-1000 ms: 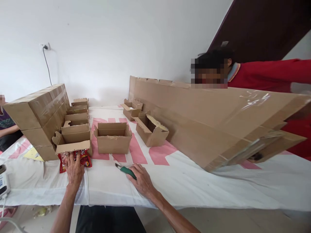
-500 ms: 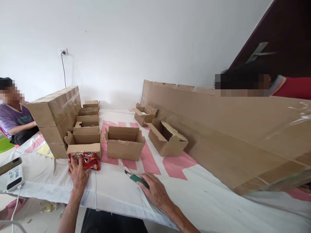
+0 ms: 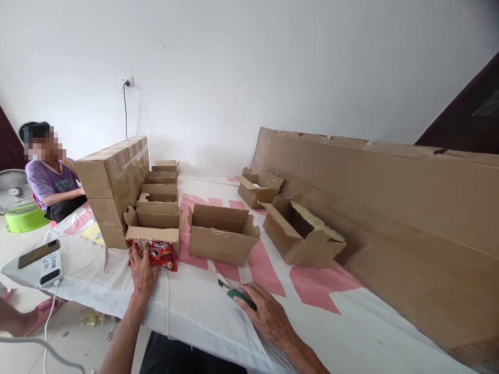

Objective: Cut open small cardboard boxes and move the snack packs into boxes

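Observation:
My left hand [image 3: 143, 270] lies with fingers spread on a red printed food packet [image 3: 163, 254], pressing it at the front of an open cardboard box [image 3: 153, 235]. The thumb is at the packet's lower side, and the hand covers the packet's left part. In my right hand [image 3: 265, 310] is a green-handled utility knife [image 3: 242, 298], its blade pointing away to the left, low over the cloth. Beyond the knife stands another open cardboard box [image 3: 220, 246], apart from both hands.
Stacked closed cartons [image 3: 127, 176] stand left, beside a row of open boxes [image 3: 159, 188]. Two open boxes [image 3: 302, 236] [image 3: 259, 192] sit before a large cardboard sheet [image 3: 382, 208]. A phone [image 3: 39, 253] and a cabled white device [image 3: 51, 270] lie at the left edge. A person [image 3: 54, 179] sits beyond.
My view has turned left, so everything sits farther right in the picture. The person at the right has left view. Both hands keep about the same places on the packet and the knife.

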The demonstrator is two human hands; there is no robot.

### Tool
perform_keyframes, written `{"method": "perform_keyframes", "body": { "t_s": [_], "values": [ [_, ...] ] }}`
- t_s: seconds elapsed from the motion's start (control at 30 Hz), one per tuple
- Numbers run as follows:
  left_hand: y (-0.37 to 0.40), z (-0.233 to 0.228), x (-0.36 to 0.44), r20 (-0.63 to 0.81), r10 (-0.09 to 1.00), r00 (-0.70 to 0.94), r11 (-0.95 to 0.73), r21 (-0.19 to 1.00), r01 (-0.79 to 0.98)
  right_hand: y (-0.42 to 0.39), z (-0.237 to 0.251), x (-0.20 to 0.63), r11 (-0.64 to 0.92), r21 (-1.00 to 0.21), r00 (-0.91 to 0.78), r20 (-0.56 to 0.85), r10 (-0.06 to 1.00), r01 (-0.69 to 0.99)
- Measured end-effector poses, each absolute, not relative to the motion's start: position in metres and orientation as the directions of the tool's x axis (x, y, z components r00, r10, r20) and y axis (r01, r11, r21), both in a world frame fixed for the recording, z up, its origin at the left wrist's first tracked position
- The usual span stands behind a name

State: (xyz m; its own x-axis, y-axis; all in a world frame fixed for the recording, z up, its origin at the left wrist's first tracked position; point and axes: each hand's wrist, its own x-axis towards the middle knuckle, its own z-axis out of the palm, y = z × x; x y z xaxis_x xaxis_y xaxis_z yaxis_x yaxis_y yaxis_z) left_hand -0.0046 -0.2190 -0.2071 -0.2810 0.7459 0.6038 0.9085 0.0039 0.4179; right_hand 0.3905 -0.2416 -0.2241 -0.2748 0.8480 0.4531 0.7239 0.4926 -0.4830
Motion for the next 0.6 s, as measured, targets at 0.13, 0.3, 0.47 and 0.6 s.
{"method": "perform_keyframes", "body": {
  "t_s": [0.13,0.3,0.47,0.6],
  "values": [
    [-0.221,-0.208,-0.005,0.613,0.742,-0.27,-0.019,0.422,0.906,-0.24,-0.22,0.389,0.469,-0.515,-0.264,0.422,0.867,0.717],
    [-0.228,-0.199,-0.005,0.623,0.739,-0.256,-0.028,0.407,0.913,-0.239,-0.212,0.387,0.466,-0.524,-0.263,0.416,0.87,0.713],
    [-0.229,-0.188,-0.006,0.648,0.717,-0.259,0.006,0.365,0.931,-0.238,-0.216,0.389,0.469,-0.513,-0.242,0.447,0.861,0.719],
    [-0.226,-0.183,-0.004,0.683,0.688,-0.247,-0.012,0.351,0.936,-0.239,-0.225,0.388,0.467,-0.492,-0.223,0.476,0.851,0.734]
  ]
}}
